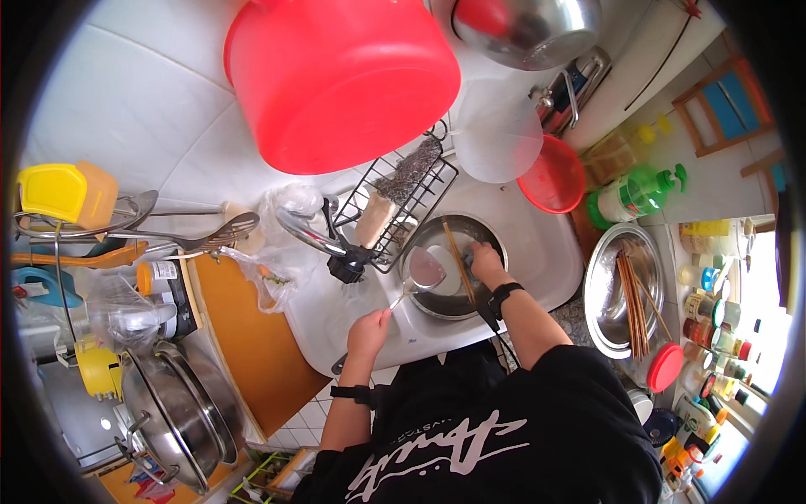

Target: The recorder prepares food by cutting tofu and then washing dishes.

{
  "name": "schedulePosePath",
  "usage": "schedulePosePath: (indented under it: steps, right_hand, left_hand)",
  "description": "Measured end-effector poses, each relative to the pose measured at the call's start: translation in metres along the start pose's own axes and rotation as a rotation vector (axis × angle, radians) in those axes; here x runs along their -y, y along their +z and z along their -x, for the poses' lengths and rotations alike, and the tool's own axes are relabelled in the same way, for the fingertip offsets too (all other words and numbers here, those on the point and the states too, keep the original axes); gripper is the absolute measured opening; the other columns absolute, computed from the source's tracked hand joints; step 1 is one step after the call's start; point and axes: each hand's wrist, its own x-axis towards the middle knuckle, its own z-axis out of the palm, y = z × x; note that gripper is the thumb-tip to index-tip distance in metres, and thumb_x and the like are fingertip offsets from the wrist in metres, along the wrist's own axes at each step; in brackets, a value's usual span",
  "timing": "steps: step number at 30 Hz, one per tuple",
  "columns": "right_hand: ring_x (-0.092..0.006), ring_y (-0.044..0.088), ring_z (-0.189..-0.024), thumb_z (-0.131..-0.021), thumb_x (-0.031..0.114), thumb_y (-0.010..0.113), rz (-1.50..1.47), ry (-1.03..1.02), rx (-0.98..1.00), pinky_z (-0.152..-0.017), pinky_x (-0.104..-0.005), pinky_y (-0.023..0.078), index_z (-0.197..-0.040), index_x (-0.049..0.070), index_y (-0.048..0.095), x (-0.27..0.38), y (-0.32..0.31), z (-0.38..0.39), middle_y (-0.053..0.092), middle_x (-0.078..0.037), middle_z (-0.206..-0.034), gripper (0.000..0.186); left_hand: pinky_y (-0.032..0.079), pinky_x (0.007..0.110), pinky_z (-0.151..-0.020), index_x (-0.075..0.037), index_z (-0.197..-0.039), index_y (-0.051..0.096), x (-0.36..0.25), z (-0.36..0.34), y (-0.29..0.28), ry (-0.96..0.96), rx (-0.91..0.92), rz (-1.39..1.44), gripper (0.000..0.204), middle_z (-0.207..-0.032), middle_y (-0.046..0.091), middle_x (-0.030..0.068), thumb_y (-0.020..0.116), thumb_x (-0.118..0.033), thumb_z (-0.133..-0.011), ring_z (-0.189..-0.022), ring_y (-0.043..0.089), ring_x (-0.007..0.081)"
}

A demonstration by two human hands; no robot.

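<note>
My left hand (367, 333) is closed around the handle of a metal ladle (426, 269). The ladle's round bowl is over the left side of a round metal pan (445, 309), which sits in the right basin of the white sink (541, 273). Inside the pan, a pair of wooden chopsticks (456, 245) lies close to my right hand (487, 263). That hand reaches into the pan with its fingers curled; a small greyish-blue patch shows by the fingertips, too unclear to name.
Behind the left hand curves the faucet (309, 228), beside a black wire rack (417, 214). Above hangs a large red tub (344, 84). To the right stand a red bowl (552, 175), a green pump bottle (634, 197) and a steel basin (596, 294) holding wooden sticks (631, 307).
</note>
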Motion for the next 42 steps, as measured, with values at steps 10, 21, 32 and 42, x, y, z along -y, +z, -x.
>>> schedulePosePath:
  steps: [10,21,32,42]
  right_hand:
    - [-0.0437,0.066,-0.124,-0.090,0.014,0.081,-0.475,-0.482,-0.253,-0.106,-0.0520,0.054,-0.145,0.013,0.066,0.083,-0.090,0.093,0.073,-0.016,-0.135,0.057]
    - [-0.0428,0.059,-0.131,-0.104,0.034,0.070,-0.327,-0.388,-0.452,-0.106,-0.0593,0.049,-0.141,0.021,0.070,0.097,-0.043,0.055,0.069,-0.007,-0.145,0.039]
    - [-0.0473,0.067,-0.117,-0.101,0.024,0.073,-0.426,-0.139,-0.441,-0.102,-0.0520,0.055,-0.129,0.004,0.073,0.070,-0.017,0.016,0.071,-0.024,-0.127,0.034]
    - [-0.0510,0.061,-0.128,-0.100,0.028,0.066,-0.317,0.059,-0.236,-0.106,-0.0577,0.056,-0.134,0.011,0.072,0.011,0.001,0.014,0.061,-0.027,-0.143,0.039]
  left_hand:
    - [0.055,0.059,-0.080,-0.004,-0.093,0.074,-0.054,-0.036,0.000,0.066,0.023,-0.067,0.047,-0.092,0.075,0.0222,0.056,-0.043,-0.111,-0.092,0.070,0.0477]
    - [0.054,0.060,-0.080,-0.003,-0.093,0.074,-0.064,-0.038,-0.005,0.139,0.050,-0.116,0.051,-0.091,0.074,0.0245,0.057,-0.047,-0.111,-0.090,0.070,0.0501]
    - [0.056,0.059,-0.079,-0.005,-0.089,0.074,-0.046,-0.030,-0.012,0.176,0.034,-0.136,0.050,-0.088,0.075,0.0230,0.055,-0.045,-0.112,-0.087,0.071,0.0481]
    - [0.053,0.061,-0.075,-0.004,-0.092,0.072,0.003,-0.043,-0.004,0.159,-0.087,-0.009,0.049,-0.085,0.072,0.0251,0.056,-0.046,-0.112,-0.084,0.069,0.0511]
